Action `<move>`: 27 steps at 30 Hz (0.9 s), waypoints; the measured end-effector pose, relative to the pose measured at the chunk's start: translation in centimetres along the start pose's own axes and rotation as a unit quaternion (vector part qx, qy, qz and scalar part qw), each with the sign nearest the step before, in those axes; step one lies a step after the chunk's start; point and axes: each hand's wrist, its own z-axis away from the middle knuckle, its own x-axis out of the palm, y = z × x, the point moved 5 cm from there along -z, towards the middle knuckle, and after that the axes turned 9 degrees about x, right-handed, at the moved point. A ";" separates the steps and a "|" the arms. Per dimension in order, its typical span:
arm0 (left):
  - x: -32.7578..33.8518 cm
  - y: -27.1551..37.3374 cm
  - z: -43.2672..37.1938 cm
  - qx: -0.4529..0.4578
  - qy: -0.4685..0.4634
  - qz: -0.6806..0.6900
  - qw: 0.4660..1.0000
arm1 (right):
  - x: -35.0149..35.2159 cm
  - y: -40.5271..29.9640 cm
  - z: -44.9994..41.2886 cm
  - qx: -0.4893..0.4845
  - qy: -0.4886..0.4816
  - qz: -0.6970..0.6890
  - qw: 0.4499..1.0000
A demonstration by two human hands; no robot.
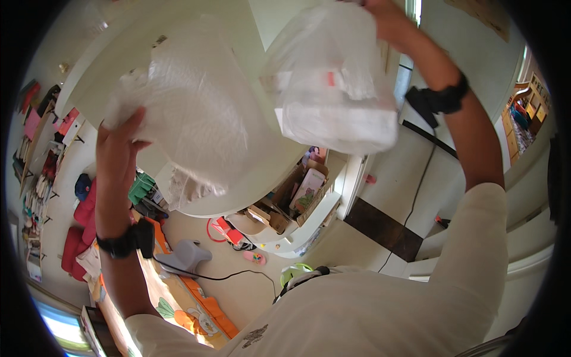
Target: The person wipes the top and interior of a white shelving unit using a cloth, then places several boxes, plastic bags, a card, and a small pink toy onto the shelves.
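Observation:
My left hand pinches a crumpled translucent plastic bag at its left side. The bag hangs before a pale curved surface, and blur hides whether anything is inside. Up at the top right, my right hand grips the top of a second white plastic bag. White box-like shapes with a small red patch show through its film. Part of the right hand's fingers is cut off by the upper edge of the view. The two bags hang side by side, slightly apart.
Below the bags, a shelf unit holds open cardboard boxes. A grey plastic stool and a pink slipper are on the floor. Black cables run from both wristbands. Wall shelves and red cushions stand left.

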 end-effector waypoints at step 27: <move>2.8 -9.6 -13.2 -0.049 0.064 -0.097 0.992 | 22.7 13.5 -9.9 0.005 0.104 0.100 0.989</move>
